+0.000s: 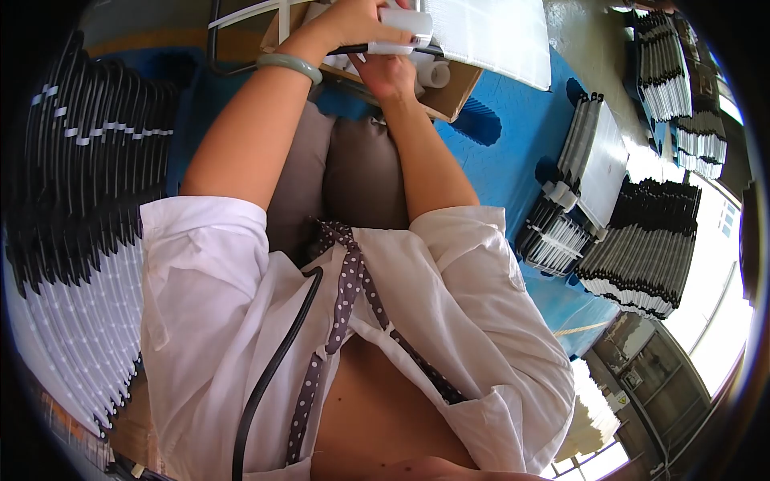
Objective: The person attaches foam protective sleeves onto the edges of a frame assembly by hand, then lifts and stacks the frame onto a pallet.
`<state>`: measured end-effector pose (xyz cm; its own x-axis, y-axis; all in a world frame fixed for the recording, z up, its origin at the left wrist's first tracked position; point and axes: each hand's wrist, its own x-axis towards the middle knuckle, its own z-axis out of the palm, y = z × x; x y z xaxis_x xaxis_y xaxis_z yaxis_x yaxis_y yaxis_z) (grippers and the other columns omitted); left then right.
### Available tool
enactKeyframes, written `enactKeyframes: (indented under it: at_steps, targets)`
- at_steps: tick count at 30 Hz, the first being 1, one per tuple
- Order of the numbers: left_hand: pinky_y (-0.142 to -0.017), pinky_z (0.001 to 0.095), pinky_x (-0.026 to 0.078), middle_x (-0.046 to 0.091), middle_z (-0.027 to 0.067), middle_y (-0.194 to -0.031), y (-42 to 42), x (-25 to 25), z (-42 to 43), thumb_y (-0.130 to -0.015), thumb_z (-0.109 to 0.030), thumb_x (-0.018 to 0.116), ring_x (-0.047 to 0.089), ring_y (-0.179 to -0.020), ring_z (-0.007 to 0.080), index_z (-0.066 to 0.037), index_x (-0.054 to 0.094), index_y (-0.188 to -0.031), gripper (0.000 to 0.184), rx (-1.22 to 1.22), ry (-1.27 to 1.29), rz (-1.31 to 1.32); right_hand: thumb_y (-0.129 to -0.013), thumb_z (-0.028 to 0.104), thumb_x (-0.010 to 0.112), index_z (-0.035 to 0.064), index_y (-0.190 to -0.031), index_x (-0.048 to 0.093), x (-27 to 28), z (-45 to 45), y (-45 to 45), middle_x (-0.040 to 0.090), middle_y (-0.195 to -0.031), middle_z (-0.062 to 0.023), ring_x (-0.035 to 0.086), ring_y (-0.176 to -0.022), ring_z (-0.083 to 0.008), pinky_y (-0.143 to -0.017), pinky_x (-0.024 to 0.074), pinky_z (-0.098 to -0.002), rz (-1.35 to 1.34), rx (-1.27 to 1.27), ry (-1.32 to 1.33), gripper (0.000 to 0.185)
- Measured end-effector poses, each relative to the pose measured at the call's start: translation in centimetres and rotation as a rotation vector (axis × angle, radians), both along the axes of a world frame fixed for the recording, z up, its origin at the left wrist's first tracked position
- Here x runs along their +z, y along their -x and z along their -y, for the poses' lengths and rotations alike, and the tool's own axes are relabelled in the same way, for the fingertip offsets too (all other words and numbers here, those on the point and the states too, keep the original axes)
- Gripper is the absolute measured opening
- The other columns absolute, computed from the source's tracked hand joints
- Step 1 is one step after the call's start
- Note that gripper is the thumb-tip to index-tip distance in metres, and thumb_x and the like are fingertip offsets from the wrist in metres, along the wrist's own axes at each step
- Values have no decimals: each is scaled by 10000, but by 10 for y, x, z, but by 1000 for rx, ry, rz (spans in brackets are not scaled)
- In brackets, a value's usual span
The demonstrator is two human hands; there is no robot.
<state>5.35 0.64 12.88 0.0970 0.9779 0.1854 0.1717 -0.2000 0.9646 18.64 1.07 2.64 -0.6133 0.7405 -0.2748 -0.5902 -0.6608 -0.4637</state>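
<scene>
My left hand [357,22], with a pale green bangle at the wrist, is closed on a roll of white film [411,26]. This roll lies against a black tube [349,50] of a frame, where a white wrap [390,48] goes round the tube. From below, my right hand [389,77] meets the same tube, palm towards me; its fingers pass behind the tube and are mostly hidden. A white mesh panel [497,36] extends to the right of the hands. Under them is a cardboard box [459,94] with another white roll [435,74] inside.
Stacked black-tubed frames with white panels [76,329] stand close on my left. More stacked frames [642,248] and a bundle of panels [593,160] are at the right. Blue pallets [521,120] lie on the floor around me. A black cable [277,361] hangs over my shirt.
</scene>
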Motion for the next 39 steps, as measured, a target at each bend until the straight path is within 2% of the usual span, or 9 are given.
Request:
enactKeyframes:
  at_steps: [5,8,14,15,19,25,28,35,39]
  targets:
    - [-857,414,457,616,194,-995,-19,7,15,-517,-214,733,578,-940,357,-70,627,-1067,578,6,-99,-535,-930,317,320,149,-1307,389,-4,2,-7,436,-1321,-68,430,-1209,-256,-998,352,-472,62,-65,52,419]
    - [-838,403,469,628,185,-966,-17,0,22,-499,-200,733,592,-912,339,-62,637,-1041,568,0,-246,-652,-935,277,319,115,-1286,402,-13,4,-10,456,-1295,-92,447,-1192,-274,-994,369,-470,35,-82,116,396]
    - [-802,388,490,645,179,-914,0,18,43,-498,-194,762,610,-875,337,-53,647,-1014,548,246,33,-492,-931,181,250,1,-1279,374,-15,4,-15,466,-1262,-165,448,-1182,-315,-1015,363,-472,167,-56,280,411]
    - [-785,397,486,645,191,-907,4,16,44,-603,-290,744,612,-870,343,-45,643,-997,476,183,-4,-429,-930,175,247,-3,-1277,373,-16,4,-15,465,-1261,-166,451,-1177,-317,-1011,365,-474,172,-48,282,410]
    - [-784,369,492,633,109,-963,-9,-22,42,-483,-174,775,606,-897,296,-107,595,-1014,564,108,-23,-576,-936,163,242,-18,-1272,367,-32,6,-17,446,-1275,-168,461,-1155,-324,-996,370,-474,243,-146,251,402]
    - [-820,364,468,587,123,-1011,-11,-40,36,-476,-124,805,568,-957,302,-79,544,-1048,630,-8,81,-741,-956,312,325,-35,-1263,360,0,12,-36,429,-1286,-182,447,-1166,-333,-1006,345,-463,275,-138,413,464]
    - [-802,374,463,567,126,-1004,-11,-44,34,-461,-135,827,556,-948,318,-71,518,-1038,657,-25,60,-743,-905,356,492,-2,-1181,419,3,9,-46,513,-1186,-149,529,-1054,-322,-899,432,-464,247,-47,408,458]
    - [-753,367,464,550,124,-965,-7,-59,29,-487,-181,851,556,-886,306,-63,503,-991,624,-56,-43,-742,-801,377,628,-79,-1163,447,8,14,-42,570,-1052,-176,589,-905,-286,-790,479,-380,593,184,-213,610]
    - [-695,271,454,534,36,-924,10,-57,21,-600,-206,829,507,-755,144,-90,568,-1067,548,-125,323,-471,-722,285,655,-77,-981,564,20,8,-39,589,-905,-124,558,-792,-201,-710,446,-299,961,247,-309,453]
